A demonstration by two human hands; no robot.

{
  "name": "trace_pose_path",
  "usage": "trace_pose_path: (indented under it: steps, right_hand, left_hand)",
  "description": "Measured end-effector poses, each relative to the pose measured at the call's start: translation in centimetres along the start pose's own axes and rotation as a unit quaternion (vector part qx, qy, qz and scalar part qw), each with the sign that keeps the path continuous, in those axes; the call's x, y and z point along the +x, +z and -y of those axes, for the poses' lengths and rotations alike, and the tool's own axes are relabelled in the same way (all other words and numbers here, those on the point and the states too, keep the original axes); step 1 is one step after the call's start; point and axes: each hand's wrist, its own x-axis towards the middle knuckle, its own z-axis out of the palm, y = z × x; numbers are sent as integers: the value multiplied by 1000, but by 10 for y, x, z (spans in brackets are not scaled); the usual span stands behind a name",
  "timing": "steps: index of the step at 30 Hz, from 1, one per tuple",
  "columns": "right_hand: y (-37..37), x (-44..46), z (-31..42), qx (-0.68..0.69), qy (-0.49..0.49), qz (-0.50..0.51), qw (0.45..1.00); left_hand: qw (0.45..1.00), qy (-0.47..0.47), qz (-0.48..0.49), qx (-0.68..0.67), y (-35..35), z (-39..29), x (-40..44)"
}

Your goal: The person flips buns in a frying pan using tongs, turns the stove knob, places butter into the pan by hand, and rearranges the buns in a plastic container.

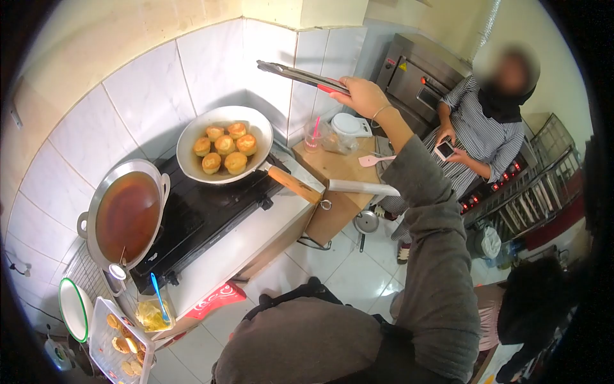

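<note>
My right hand (366, 100) is raised at the upper middle, closed round the red grip of metal tongs (297, 74). The tongs point left, above and right of a white pan (185, 150). Several round golden buns (224, 144) sit in this pan, whose wooden handle (294, 184) points toward the lower right. Beside it on the black stove (198, 211) is a wide metal pot of brown liquid (128, 214), with a thermometer (118, 271) at its rim. My left hand is out of view.
A plastic tray (149, 358) of buns, a yellow tub with a blue brush (153, 313) and a green-rimmed bowl (75, 310) are at lower left. A scale (350, 125) and cup (313, 137) stand on a wooden surface (320, 168). A person (480, 131) holds a phone (444, 150).
</note>
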Motion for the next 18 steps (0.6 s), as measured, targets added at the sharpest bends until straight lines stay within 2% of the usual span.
trace_pose_path:
  steps: [18]
  right_hand:
    - [9,-10,-7,26,13,18,999]
  left_hand:
    - [999,28,-2,15,2,-4,9]
